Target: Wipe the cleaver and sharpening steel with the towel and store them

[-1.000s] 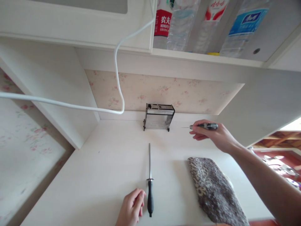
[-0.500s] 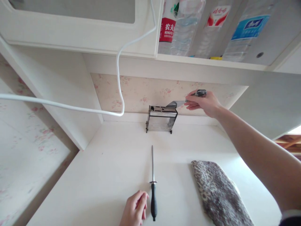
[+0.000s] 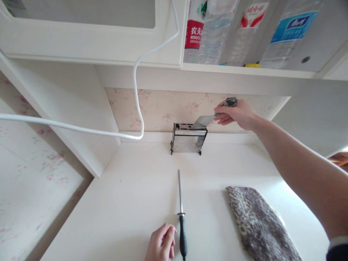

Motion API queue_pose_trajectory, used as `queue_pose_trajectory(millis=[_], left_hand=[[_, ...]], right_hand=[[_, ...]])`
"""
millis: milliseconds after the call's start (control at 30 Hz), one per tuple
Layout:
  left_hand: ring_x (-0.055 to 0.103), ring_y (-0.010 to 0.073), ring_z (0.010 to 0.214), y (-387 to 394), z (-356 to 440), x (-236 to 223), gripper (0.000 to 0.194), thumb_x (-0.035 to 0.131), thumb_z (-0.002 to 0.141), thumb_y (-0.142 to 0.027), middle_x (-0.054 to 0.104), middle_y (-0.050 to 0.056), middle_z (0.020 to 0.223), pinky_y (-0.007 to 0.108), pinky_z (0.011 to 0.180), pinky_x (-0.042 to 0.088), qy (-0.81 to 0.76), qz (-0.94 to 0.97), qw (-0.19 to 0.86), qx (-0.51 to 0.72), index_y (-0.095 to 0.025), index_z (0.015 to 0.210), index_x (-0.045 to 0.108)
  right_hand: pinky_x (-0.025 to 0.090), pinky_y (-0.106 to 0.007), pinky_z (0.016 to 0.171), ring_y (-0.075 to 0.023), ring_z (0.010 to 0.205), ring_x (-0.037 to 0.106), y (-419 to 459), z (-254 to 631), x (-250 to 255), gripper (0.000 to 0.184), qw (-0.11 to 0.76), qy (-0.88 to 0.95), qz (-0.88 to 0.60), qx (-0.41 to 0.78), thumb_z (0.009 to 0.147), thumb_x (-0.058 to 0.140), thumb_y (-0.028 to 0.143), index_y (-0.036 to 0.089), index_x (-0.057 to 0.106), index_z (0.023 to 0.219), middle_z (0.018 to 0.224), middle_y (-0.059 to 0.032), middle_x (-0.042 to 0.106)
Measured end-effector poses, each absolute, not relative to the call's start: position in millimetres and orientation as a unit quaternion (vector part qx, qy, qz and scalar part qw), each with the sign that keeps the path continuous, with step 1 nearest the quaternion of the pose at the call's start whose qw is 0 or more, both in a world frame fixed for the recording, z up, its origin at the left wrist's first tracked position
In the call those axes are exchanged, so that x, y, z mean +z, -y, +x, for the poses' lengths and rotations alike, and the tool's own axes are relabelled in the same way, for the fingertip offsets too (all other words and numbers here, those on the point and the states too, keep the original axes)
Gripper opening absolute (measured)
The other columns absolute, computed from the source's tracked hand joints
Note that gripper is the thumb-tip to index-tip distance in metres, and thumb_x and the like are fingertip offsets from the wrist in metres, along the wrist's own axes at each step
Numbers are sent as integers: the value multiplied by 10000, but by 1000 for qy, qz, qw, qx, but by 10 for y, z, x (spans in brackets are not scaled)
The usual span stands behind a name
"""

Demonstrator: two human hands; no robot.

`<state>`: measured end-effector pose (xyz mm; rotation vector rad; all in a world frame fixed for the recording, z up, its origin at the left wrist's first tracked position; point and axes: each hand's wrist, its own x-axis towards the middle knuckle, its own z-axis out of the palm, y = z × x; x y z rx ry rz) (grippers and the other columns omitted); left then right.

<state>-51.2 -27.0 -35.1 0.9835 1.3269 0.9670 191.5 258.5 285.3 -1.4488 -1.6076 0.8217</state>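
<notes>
My right hand (image 3: 237, 114) is closed on the dark handle of a knife (image 3: 209, 119). Its blade slants down into the top of a metal knife holder (image 3: 188, 139) that stands against the back wall. My left hand (image 3: 161, 245) rests at the near edge of the white counter (image 3: 130, 203) with its fingers curled loosely, nothing in them. It lies just left of the black handle of a sharpening steel (image 3: 181, 214), whose rod points toward the holder.
A patterned brown cloth (image 3: 261, 224) lies on the counter at the right. A white cable (image 3: 136, 90) hangs from above and loops across the left side. Several water bottles (image 3: 217, 29) stand on the shelf overhead.
My right hand has lifted the knife from counter height up to the holder and lowered the blade's tip into it. My left hand stayed beside the steel.
</notes>
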Motion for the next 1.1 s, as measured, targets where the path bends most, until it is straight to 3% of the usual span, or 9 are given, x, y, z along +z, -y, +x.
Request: queue_pose_trajectory(millis=[367,633,933,1100], left_hand=[[363,60,360,266,-507,-376,511,473,810,-662,413,-52,482,153,312,226,-568,420,568,423,-168,763,593],[408,58,361,255,-500,-391,512,454,833,-643,438,-43,522,168,345,261,-568,439,548,429,-158,738,587],[412,60,357,240,-510,-373,527,443,829,-660,435,-45,527,175,343,250,-567,436,554,425,-158,737,575],[406,63,375,254,-519,-360,520,473,807,-669,441,-40,534,168,336,240,-568,422,567,421,-163,748,577]], right_hand=[[566,-263,507,-178,556,671,-3237,1768,2800,256,453,602,-603,262,793,679,333,138,611,945,646,-69,690],[551,-233,460,-163,481,646,-3468,1558,2064,177,404,583,-637,300,728,731,237,102,640,794,585,-77,677],[547,-219,474,-129,470,631,-3463,1594,1711,352,394,568,-632,351,753,728,268,81,580,1012,644,-64,690],[557,-246,504,-135,514,650,-3260,1746,1702,624,378,580,-608,388,747,738,349,118,461,1257,763,-69,714]])
